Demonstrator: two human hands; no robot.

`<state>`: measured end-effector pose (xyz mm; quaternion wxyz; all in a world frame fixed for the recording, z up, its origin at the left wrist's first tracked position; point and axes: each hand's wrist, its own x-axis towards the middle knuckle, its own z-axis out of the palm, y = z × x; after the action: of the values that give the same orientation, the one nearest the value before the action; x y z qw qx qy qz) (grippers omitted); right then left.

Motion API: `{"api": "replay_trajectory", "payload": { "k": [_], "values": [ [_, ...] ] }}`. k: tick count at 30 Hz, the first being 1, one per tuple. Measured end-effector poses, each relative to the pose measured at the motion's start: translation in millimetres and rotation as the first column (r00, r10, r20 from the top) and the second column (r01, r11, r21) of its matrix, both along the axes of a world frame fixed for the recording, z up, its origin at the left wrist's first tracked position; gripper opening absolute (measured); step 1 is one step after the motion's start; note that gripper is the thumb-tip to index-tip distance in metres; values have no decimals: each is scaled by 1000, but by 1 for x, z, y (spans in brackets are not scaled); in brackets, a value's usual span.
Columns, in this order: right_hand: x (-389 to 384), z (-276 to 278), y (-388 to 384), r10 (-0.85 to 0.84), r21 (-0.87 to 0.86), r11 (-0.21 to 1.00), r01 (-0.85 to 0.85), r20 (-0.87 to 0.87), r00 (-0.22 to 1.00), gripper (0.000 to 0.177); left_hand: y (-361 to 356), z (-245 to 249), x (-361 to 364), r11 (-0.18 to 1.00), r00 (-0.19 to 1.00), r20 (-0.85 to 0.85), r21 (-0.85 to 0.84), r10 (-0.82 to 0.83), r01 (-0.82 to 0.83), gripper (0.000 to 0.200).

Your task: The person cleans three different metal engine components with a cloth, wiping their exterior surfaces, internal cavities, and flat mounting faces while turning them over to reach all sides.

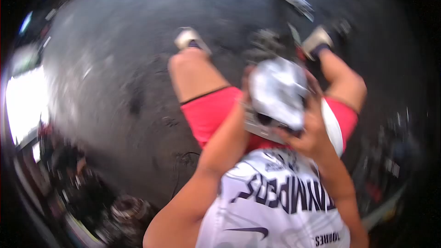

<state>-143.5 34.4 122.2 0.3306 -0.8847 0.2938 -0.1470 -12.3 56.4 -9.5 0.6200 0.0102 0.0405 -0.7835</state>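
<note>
A silvery, rounded metal part (278, 89), blurred by motion, is held above my lap between both hands. My left hand (247, 87) is against its left side, partly hidden by it. On the right side, my right hand (311, 128) wraps round it, with fingers along the lower right edge. Dark openings show at the part's lower end, beside a pale, flat-edged section (262, 131). Something white and curved (332, 126) lies by my right thigh.
My legs are spread on the dark, stained floor (133, 78). Blurred dark parts (266, 41) lie between my feet, with a long metallic object (297, 4) beyond. Cluttered objects (69, 174) stand at left, and more (390, 151) at right. A thin cable (178, 174) lies near my left arm.
</note>
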Motion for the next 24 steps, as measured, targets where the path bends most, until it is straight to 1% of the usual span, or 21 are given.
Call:
{"api": "replay_trajectory", "payload": {
  "k": [1, 2, 3, 4, 5, 6, 7, 8, 9, 10, 11, 12, 13, 15, 16, 17, 18, 19, 20, 21, 24],
  "values": [
    [1, -1, 2, -36, 4, 999, 36, -2, 999, 51, 0, -31, 0, 997, 989, 144, 70, 25, -35, 47],
    [3, 0, 4, -68, 0, 998, 68, 2, 998, 51, -5, -74, -2, 983, 958, 283, 151, 57, -103, 51],
    [-3, -10, 8, -99, -30, 995, 99, -24, 995, 44, -28, -151, -26, 972, 844, 524, 119, 114, -205, 46],
    [-16, -28, 4, -71, 45, 996, 70, 23, 997, 43, -17, -78, -1, 988, 900, 433, 114, 47, -106, 47],
    [-27, -38, -3, -48, 70, 997, 45, 43, 998, 52, -25, -76, -7, 977, 779, 624, 123, 61, -175, 53],
    [-44, -72, 0, -186, 199, 968, 150, 176, 967, 70, -15, -34, 2, 982, 893, 450, 162, 15, -99, 52],
    [-41, -67, -1, -208, 319, 934, 162, 115, 971, 82, -19, -30, -1, 983, 913, 409, 170, -7, -69, 52],
    [-38, -63, 0, -245, 376, 906, 195, 90, 965, 81, -22, -24, -2, 992, 938, 347, 114, 15, -57, 49],
    [-44, -77, -10, -216, 404, 901, 158, 103, 971, 79, -26, -20, -1, 998, 959, 284, 53, 12, -29, 47],
    [-49, -92, -19, -220, 485, 869, 101, 196, 956, 80, -27, -18, 0, 998, 956, 287, 30, 52, -63, 46],
    [-45, -86, -20, -235, 560, 827, 44, 274, 933, 81, -28, -18, -4, 996, 956, 281, 11, 85, -92, 45],
    [-39, -90, -30, -139, 396, 918, 22, 271, 952, 73, -31, -26, -1, 994, 970, 221, 4, 104, -108, 44],
    [-36, -90, -30, -132, 384, 923, 12, 287, 949, 73, -29, -27, 0, 994, 972, 207, 8, 109, -113, 44],
    [-30, -88, -28, -128, 449, 892, -47, 352, 927, 71, -31, -36, 0, 987, 954, 254, -7, 156, -160, 44],
    [-32, -106, -30, -185, 447, 894, 36, 295, 937, 71, -33, -45, 2, 994, 963, 248, 18, 103, -111, 46],
    [-35, -112, -35, -187, 447, 894, 36, 296, 937, 71, -32, -43, 4, 997, 970, 239, 42, 47, -59, 48],
    [-37, -118, -39, -199, 529, 849, 20, 283, 938, 73, -35, -51, 6, 996, 951, 298, 10, 77, -83, 49],
    [-38, -122, -43, -211, 607, 794, 6, 266, 941, 76, -36, -56, 4, 997, 951, 302, 13, 69, -77, 49],
    [-37, -119, -41, -200, 579, 815, -14, 305, 931, 71, -36, -60, -1, 996, 959, 278, 48, 62, -78, 49],
    [-37, -122, -42, -207, 578, 816, -15, 316, 926, 71, -36, -66, -1, 994, 963, 264, 79, 56, -79, 49],
    [-45, -141, -44, -221, 644, 763, -53, 337, 915, 60, -37, -80, 1, 990, 930, 368, 122, 16, -66, 49]
  ]
}}
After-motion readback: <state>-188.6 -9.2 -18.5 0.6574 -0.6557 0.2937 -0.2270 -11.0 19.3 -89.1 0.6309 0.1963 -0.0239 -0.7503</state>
